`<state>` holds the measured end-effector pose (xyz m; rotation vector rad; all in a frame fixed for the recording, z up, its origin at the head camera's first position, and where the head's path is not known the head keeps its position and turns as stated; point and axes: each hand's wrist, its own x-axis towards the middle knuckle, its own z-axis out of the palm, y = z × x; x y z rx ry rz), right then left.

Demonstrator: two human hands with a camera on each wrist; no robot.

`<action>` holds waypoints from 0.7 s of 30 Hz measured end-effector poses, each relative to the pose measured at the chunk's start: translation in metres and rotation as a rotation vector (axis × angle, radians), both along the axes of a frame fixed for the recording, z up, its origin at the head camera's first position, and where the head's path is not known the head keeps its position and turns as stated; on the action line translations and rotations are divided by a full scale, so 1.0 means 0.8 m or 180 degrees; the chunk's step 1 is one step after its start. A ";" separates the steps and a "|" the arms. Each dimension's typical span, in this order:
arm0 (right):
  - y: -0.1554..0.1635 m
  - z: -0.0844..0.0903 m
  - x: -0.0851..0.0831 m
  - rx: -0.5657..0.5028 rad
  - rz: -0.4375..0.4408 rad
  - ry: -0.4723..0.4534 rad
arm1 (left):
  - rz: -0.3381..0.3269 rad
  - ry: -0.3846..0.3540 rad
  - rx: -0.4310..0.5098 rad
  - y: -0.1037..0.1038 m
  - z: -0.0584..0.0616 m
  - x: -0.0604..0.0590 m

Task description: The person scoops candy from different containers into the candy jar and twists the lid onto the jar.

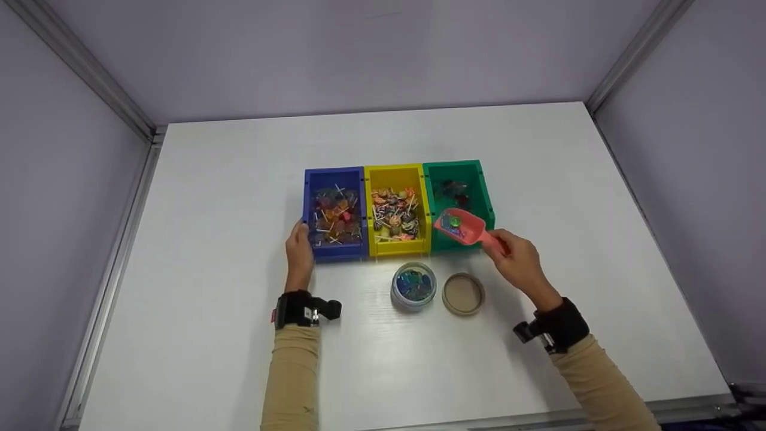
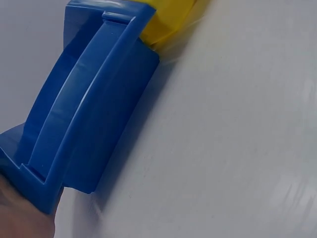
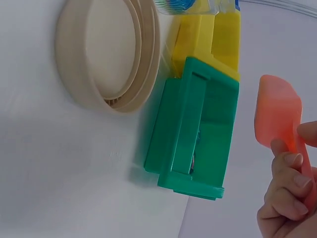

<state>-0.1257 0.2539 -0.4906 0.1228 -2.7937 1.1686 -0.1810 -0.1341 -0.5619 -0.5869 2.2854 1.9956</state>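
"Nearest?"

"I see a clear round jar [image 1: 409,306] of blue-green pieces [image 1: 414,285] beside a beige round lid [image 1: 464,294]."

"Grips?"

"Right hand [image 1: 518,263] grips a coral plastic scoop [image 1: 474,230], loaded, over the green plastic bin's [image 1: 446,243] near end; left hand [image 1: 299,252] touches the blue plastic bin [image 1: 341,252], its grip unclear to me."

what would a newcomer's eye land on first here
Most likely the row of a blue bin, a yellow bin and a green bin centred on the white table, the first two holding lollipops. Next, the pink scoop in the right hand, shown over the green bin's near part in the head view. Nearer the person stand an open jar of blue-green pieces and, beside it, a beige lid.
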 end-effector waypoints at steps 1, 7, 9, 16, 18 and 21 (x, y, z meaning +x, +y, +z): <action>0.001 0.000 0.001 0.0003 0.0027 -0.0002 | -0.0001 0.0008 -0.0014 0.000 0.000 0.000; 0.010 -0.002 0.007 -0.0046 0.0248 -0.0074 | -0.0060 0.0017 -0.0149 0.003 0.000 0.001; 0.013 -0.004 0.010 -0.0056 0.0341 -0.0164 | -0.0078 0.0007 -0.0157 0.003 -0.001 0.002; 0.019 -0.006 0.018 -0.0142 0.0817 -0.0440 | -0.0065 0.0095 -0.0217 0.002 -0.004 0.002; 0.020 -0.005 0.019 -0.0172 0.0907 -0.0478 | -0.0045 0.0152 -0.0217 0.002 -0.004 0.002; 0.022 -0.004 0.021 -0.0185 0.1018 -0.0544 | -0.0025 0.0205 -0.0217 0.003 -0.005 0.002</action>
